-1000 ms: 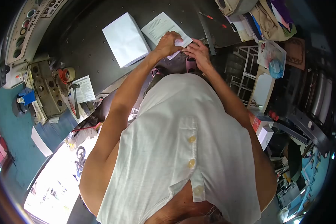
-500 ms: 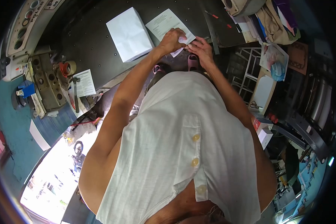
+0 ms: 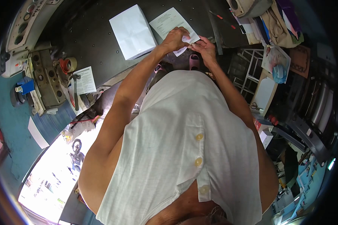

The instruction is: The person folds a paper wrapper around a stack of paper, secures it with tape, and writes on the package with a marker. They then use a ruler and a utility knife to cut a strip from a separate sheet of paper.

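A printed sheet of paper lies partly on the dark tabletop, its near end at the table's front edge. My left hand is closed over this near end, fingers curled and pressing on the paper. On the other side my right hand pinches the sheet's near corner between thumb and fingers. Between the hands the paper looks folded or curled, with a pale flap hanging below; the fingertips partly hide it. A stack of blank white paper sits left of the sheet.
Left along the dark table are a tape roll, a hammer and another printed sheet. A red-handled tool lies at the right, near piled cloths. Scissors rest on a board further right.
Both hands stay at the sheet's near end with only slight finger movement; the right fingers look a little more curled. The whole view has shifted slightly.
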`<state>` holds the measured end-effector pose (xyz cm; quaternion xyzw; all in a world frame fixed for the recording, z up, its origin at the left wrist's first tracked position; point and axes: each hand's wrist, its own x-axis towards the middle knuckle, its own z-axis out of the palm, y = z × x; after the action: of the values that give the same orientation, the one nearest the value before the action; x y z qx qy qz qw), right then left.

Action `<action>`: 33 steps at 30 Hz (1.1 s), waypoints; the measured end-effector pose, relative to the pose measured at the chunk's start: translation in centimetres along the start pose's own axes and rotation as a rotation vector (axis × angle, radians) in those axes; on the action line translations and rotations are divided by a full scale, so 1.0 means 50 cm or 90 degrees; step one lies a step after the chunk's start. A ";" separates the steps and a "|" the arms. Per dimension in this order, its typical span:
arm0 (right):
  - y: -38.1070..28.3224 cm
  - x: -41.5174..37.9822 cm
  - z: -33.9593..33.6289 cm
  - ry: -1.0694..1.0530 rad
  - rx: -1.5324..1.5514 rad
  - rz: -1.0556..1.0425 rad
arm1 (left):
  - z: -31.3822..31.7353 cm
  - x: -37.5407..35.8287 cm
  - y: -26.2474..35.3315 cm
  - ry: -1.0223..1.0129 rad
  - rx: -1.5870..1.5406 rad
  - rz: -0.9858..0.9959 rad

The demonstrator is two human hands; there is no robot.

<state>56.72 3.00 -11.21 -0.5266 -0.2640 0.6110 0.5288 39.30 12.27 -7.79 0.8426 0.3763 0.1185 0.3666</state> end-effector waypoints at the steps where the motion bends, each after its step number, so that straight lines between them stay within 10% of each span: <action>1: 0.000 0.000 0.000 -0.001 -0.002 0.000 | 0.000 0.000 -0.002 0.001 0.000 0.008; 33: -0.009 0.003 0.000 0.002 -0.062 0.019 | -0.002 0.027 -0.006 0.039 -0.162 -0.134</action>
<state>56.92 3.26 -10.86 -0.5564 -0.2846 0.6044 0.4941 40.02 13.43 -8.05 0.7412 0.4556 0.1514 0.4691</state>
